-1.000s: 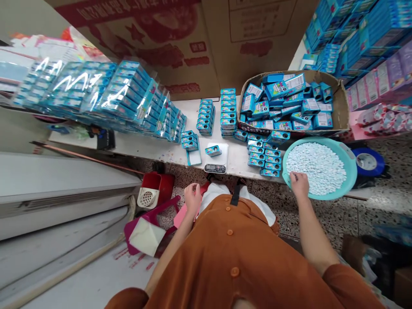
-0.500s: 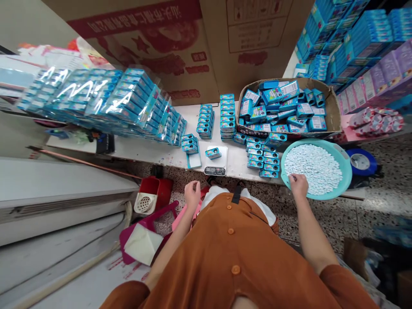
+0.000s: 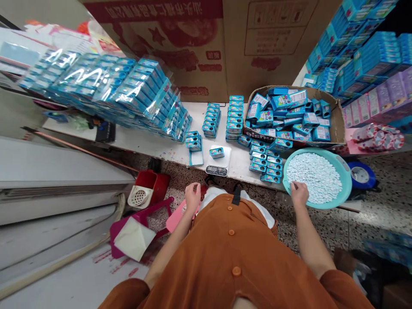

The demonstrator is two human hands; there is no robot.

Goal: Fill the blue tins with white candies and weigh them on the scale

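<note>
My right hand [image 3: 299,194] is at the near left rim of a turquoise basin [image 3: 346,189] heaped with small white candies [image 3: 317,176]. Its fingers are pinched together; what lies between them is too small to make out. My left hand [image 3: 193,195] hangs in front of the table edge, fingers curled in, and no object shows in it. Beyond it stands a white digital scale [image 3: 220,165] with one small blue box [image 3: 216,152] on it. Beside the scale, several blue boxes [image 3: 193,140] sit in a tray [image 3: 196,158].
Rows of blue boxes [image 3: 235,113] with round holes stand on the table [image 3: 154,148]. A cardboard carton [image 3: 337,124] holds many more, loosely piled. Plastic-wrapped stacks [image 3: 128,92] lie at the left. A big cardboard box [image 3: 236,64] stands behind, and a blue tape roll [image 3: 362,175] lies right of the basin.
The camera view has shifted slightly. My right hand stays at the basin's near left rim, its fingers turned a little. My left hand hardly moves, and the box remains on the scale.
</note>
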